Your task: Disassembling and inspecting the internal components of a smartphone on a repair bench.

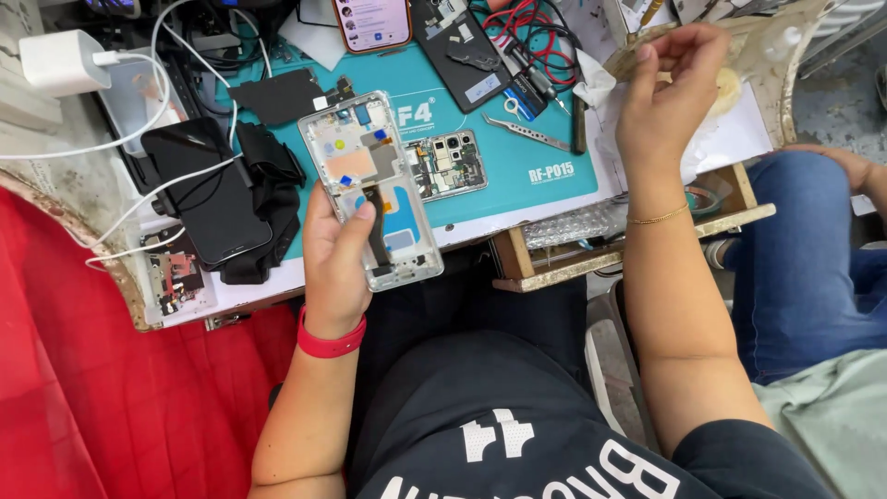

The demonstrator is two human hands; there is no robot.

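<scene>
Seen from above, a person sits at a cluttered repair bench. At the far left, a white charger block lies on the bench, with white cables trailing toward the near edge. Just right of it, a black phone lies screen up, partly over a black cloth.

Near the middle, the left hand, with a red band on its wrist, grips an opened phone frame from below, the thumb pressed across the exposed inner parts. The frame is held tilted, just above the near edge of a teal work mat. On the mat beside it, to the right, lies a small circuit board. Farther right, metal tweezers rest on the mat, and at the far edge lies a phone with a lit screen.

At the right, the right hand is raised over the far side of the bench, fingers curled as if pinching something; whether it holds anything cannot be told. A thin gold bracelet circles its wrist. At the far right edge, another person's leg in blue jeans shows.
</scene>
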